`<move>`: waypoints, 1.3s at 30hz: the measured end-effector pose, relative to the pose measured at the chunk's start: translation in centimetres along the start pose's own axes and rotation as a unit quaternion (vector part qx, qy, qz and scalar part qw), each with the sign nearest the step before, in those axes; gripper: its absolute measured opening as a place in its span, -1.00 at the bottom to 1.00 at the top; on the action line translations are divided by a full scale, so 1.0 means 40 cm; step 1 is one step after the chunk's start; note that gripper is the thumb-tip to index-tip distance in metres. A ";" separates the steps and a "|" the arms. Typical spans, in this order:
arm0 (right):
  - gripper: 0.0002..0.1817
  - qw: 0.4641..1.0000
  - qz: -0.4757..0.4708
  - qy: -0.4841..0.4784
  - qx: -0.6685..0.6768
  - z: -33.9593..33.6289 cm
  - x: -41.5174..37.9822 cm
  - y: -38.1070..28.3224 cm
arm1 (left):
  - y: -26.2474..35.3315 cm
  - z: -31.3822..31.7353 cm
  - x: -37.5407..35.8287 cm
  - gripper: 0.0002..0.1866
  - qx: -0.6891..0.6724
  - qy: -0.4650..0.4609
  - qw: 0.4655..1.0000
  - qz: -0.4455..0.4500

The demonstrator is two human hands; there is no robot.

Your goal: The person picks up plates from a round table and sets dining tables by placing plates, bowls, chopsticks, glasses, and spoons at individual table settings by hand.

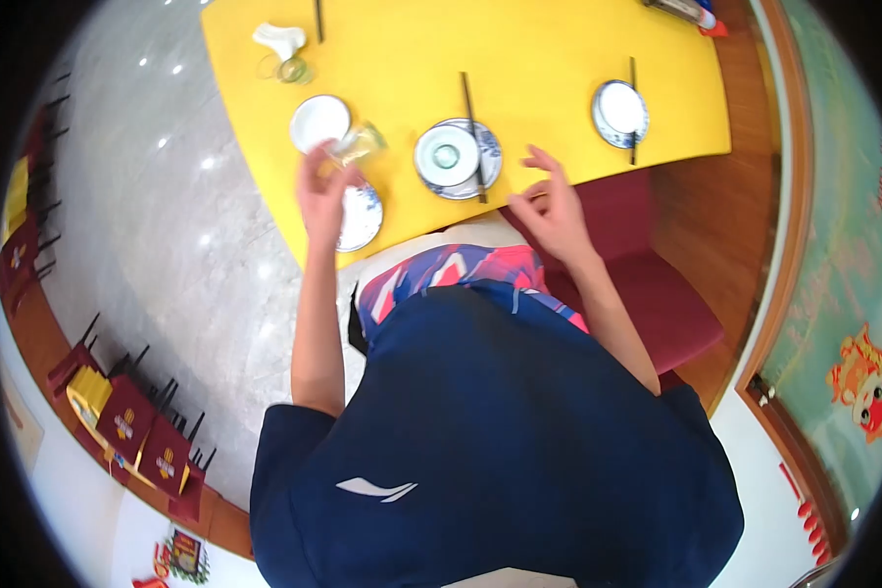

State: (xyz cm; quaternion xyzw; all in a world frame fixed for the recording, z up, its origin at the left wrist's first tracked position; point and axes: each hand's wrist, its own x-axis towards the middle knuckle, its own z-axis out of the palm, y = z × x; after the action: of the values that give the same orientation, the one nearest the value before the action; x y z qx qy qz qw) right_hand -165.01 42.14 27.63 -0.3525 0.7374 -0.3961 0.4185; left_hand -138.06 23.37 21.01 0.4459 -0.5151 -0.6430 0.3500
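Observation:
My left hand [323,193] is above the left edge of the yellow table [392,59], its fingers around a small clear glass [365,144] smeared by motion. A white bowl [320,122] stands just beyond that hand, and a blue-patterned plate [363,220] lies partly under it. My right hand [551,204] hovers at the near edge, fingers apart and holding nothing. Between my hands, a white bowl [431,165] with a greenish glass [446,157] in it sits on a blue-patterned plate [492,152]. Dark chopsticks [472,127] rest across that plate's right side.
Another bowl [619,106] on a plate has chopsticks [634,147] beside it. Far left on the table are a white spoon [282,39] and a clear glass [293,70]. A maroon chair [647,294] stands at the right, near a wooden panel [696,225].

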 end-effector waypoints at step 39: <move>-0.39 0.896 0.081 0.128 -0.419 -0.535 0.433 0.446 | -0.154 -0.067 -0.247 -0.79 0.380 0.145 0.911 -0.060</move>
State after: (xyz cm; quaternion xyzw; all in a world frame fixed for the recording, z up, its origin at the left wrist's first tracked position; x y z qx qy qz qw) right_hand -194.52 41.38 13.29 -0.3807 0.9081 -0.0573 0.1649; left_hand -131.95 32.79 16.91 0.6636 -0.6366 -0.3462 0.1857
